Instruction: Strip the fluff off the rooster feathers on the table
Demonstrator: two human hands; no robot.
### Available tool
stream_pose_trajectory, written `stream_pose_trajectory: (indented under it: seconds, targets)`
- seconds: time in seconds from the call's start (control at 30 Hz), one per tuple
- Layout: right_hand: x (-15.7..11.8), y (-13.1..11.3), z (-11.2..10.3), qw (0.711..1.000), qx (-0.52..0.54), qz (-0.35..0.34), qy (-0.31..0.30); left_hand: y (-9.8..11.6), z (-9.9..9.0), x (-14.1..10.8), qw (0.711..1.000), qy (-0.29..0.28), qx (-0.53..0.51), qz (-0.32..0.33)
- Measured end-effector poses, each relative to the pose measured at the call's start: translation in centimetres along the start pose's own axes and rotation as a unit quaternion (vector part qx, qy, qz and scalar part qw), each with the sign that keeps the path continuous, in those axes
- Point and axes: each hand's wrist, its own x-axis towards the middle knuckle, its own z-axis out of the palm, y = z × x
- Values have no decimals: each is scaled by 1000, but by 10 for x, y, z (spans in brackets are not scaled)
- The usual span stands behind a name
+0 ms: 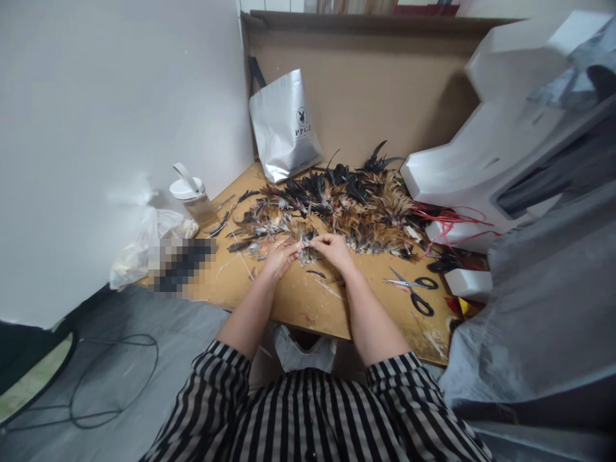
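Note:
My left hand (282,258) and my right hand (333,250) meet near the middle of the wooden table. Between the fingertips of my left hand is a small feather bundle (308,258), grey and fluffy where it shows. The thumb and forefinger of my right hand are closed in a pinch at the end of that bundle; what exactly lies between them is too small to make out. Just beyond both hands spreads a wide pile of feathers (337,202), brown, black and pale, many tied in small bunches. Loose feathers lie near my wrists.
Black-handled scissors (414,289) lie partly open to the right. Red ties (455,221) hang beside white foam pieces (433,173). A silver bag (283,128) leans at the back. On the left stand a lidded plastic jug (197,205) and a plastic bag (139,247).

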Motion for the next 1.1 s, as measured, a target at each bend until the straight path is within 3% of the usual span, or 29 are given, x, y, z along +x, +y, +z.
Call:
stream_pose_trajectory:
  seconds: [0.07,0.17,0.37,0.87,0.97,1.1]
  targets:
    - [-1,0,1,999,-3,4,-45,0,1,-1,1000,-3,10,2]
    - [-3,-1,4,999,18,25,-42,0,1,-1,1000,-2,7,-2]
    - [-4,-5,15,970,205,129,-29,-1,0,1,1000,-11,0,-13]
    - [-7,-6,25,977,188,102,27,-1,3,-2,999,-25,38,-24]
    - [-7,-7,25,973,199,116,5,1,4,-3,999,-45,20,-22]
    - [-7,-9,16,939,303,139,-80,6,4,-5,994,-93,-44,-28]
